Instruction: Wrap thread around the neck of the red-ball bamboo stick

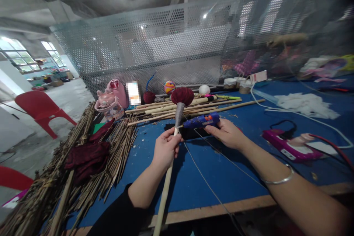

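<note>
My left hand [166, 146] is closed around a pale wooden stick [165, 188], just below a band of grey cord [179, 113] wound round its upper part. A dark red, rounded fabric head [182, 96] tops the stick, which stands tilted. In my right hand [228, 132] is a blue hot glue gun [201, 121], its nozzle pointing left at the lower end of the winding, close to my left fingertips. A thin loose cord [203, 177] runs from near my left hand down toward the table's front edge.
Thin twigs [118, 162] and dark red cloth [87, 158] lie at left. Behind are peeled sticks [166, 109], a pink bottle [118, 94] and a white ball [204, 90]. At right are a purple power strip [287, 146], a white cable [309, 116] and white fluff [305, 105].
</note>
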